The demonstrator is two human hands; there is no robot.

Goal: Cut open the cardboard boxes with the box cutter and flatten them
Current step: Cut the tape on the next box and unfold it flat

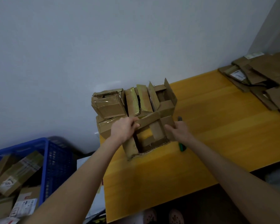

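Now flattening the open box, set midway along the yellow table, just in front of the stack of uncut boxes, with both ends cut open and bare table visible through the middle. Gripping its far flap with the left hand, fingers curled over the edge; pinching the right wall with the right hand, thumb inside, as far as the motion blur allows. Probably best done by pushing opposite corners toward each other, skewing the sleeve along its creases rather than crushing the walls. Keep the loose flaps folded outward, away from the fold line. Press down from above only after the collapse. Mind the green box cutter lying on the table just beneath the right forearm: avoid sweeping it with the wrist. Then carry across to the flattened cardboard at the far right end. Leave the boxes in the blue crate at the left for afterwards.
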